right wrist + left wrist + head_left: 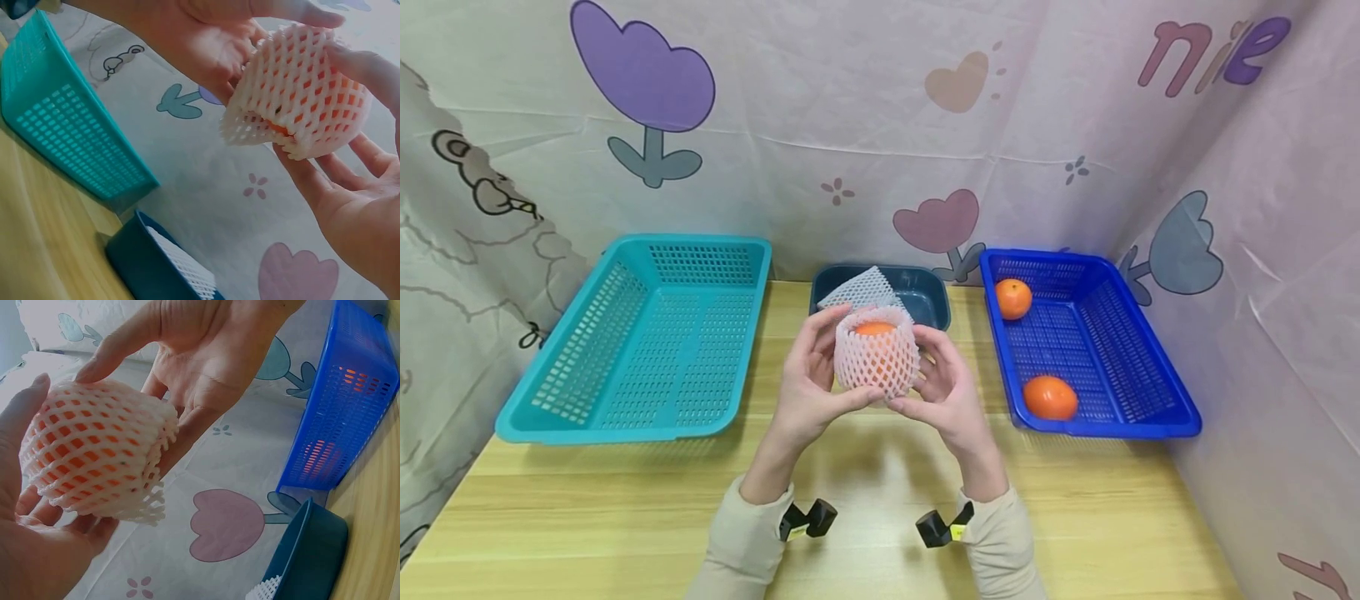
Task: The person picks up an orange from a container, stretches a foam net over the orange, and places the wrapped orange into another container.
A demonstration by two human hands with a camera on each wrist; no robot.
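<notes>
Between my two hands an orange fruit (876, 328) sits inside a white foam net sleeve (877, 354), raised above the table. My left hand (808, 375) grips the netted fruit from the left, its thumb along the near side. From the right, my right hand (947, 379) holds it too, with the thumb low on the net. The net's loose edge (156, 503) flares past the fruit in the left wrist view. Through the mesh, orange skin (340, 97) shows in the right wrist view.
A teal basket (741, 333) stands at the left. At the right, a blue basket (1108, 429) holds two orange fruits (1049, 397). Behind my hands, a small dark teal bin (942, 302) contains white foam netting (865, 288). A printed cloth (820, 100) hangs behind the wooden table (625, 508).
</notes>
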